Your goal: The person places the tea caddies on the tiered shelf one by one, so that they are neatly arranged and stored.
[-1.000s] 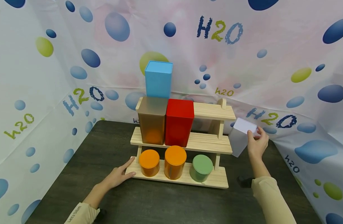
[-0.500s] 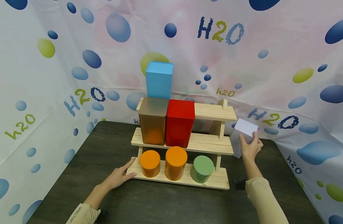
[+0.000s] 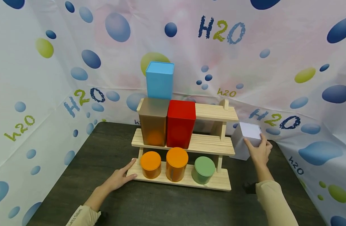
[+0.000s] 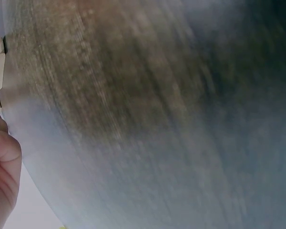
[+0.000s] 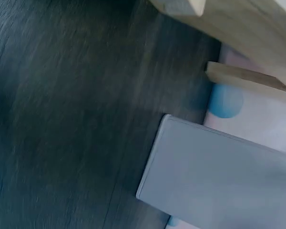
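My right hand (image 3: pixel 259 152) holds a white rectangular tin (image 3: pixel 242 147) just right of the wooden shelf, thumb on its near side and fingers on its right. In the right wrist view the tin (image 5: pixel 219 171) appears large above the dark table; I cannot tell whether its base touches the tabletop. At the lower left end of the three-tier wooden shelf (image 3: pixel 209 142), my left hand (image 3: pixel 119 179) grips the bottom board between thumb and fingers. Part of that hand (image 4: pixel 2 167), fingers curled, shows at the left wrist view's edge.
A blue tin (image 3: pixel 160 80) stands on the top tier. Bronze (image 3: pixel 153 125) and red (image 3: pixel 181 125) tins occupy the middle tier. Along the bottom tier are two orange round tins (image 3: pixel 151 164) and a green one (image 3: pixel 203 169). A printed curtain (image 3: pixel 274 62) hangs behind the dark table (image 3: pixel 161 207).
The white tin has turned and now stands straighter, slightly nearer me. My right hand shifted left and lower on it, then back right. The left hand keeps its place.
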Demonstrator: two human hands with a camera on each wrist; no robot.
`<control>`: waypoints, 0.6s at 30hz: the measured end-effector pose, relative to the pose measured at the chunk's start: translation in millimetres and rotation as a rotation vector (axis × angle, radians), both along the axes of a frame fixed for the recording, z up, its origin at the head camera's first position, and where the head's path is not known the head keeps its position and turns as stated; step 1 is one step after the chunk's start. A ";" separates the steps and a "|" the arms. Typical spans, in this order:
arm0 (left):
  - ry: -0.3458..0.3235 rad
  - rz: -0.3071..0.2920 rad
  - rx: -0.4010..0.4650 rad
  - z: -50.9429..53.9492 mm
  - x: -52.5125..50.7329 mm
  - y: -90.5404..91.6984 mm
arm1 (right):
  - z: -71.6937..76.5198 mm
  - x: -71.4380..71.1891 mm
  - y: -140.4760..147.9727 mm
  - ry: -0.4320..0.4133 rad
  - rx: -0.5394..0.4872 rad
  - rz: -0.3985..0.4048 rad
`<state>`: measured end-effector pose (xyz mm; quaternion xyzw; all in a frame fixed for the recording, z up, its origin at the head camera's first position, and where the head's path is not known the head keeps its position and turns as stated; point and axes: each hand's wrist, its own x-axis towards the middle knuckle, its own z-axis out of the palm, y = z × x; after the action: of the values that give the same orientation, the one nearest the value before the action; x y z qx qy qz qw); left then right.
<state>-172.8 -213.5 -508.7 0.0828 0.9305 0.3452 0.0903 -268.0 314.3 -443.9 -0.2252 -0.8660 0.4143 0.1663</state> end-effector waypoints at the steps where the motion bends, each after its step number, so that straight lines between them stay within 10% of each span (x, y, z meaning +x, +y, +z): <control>1: -0.006 0.003 -0.001 -0.2 -0.2 -0.3 | 0.2 -0.3 0.4 -0.008 0.008 0.007; 18: -0.029 -0.017 0.003 2.6 -0.1 -0.6 | -1.3 -7.4 -10.0 0.024 0.019 -0.119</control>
<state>-172.9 -214.1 -506.2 0.0855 0.9279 0.3468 0.1067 -275.5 304.3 -445.2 -0.2696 -0.8530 0.3981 0.2031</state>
